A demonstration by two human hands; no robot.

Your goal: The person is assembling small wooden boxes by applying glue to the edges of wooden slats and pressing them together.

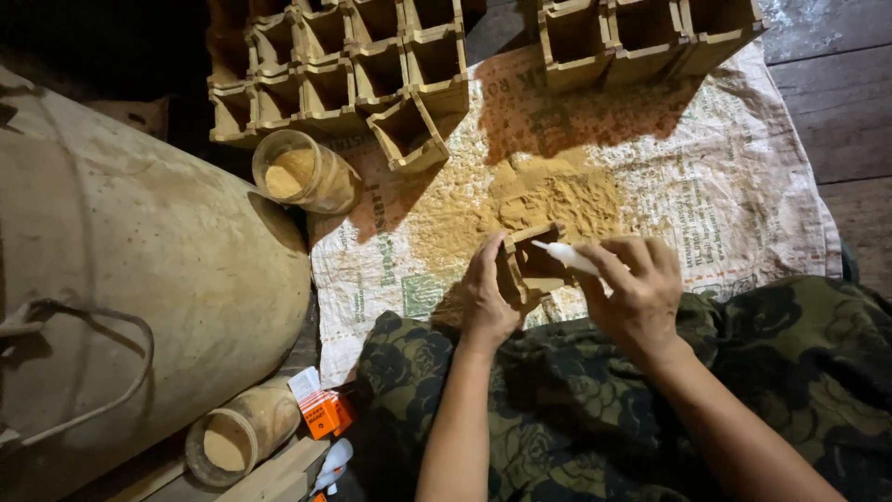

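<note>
The person sits on the floor with a dark flowered cloth over the lap, and the left hand is wrapped around one side of a small open wooden box, fingers on the outer wall and thumb toward the near edge, holding it tilted just above the woven plastic sack spread on the boards. The right hand is closed around a small white glue tube, its nozzle pointing into the box's open mouth. The box looks light and stiff, thin brown boards joined at the corners, and I judge the joints to be its weak point: a squeeze across the open mouth could rack it, so a hold on two opposite walls near a corner, as the left hand has it, seems safest. Its surface looks dusty, likely a little slippery to dry fingers. The tube is soft and would yield to any pinch, so it wants a light hold at mid-body. Just beyond the box lies a loose heap of sawdust on the sack. Farther off stand rows of finished wooden boxes and a second group. A glass jar of sawdust lies tipped beside a large drum, with another jar and a small orange carton near the knee.
</note>
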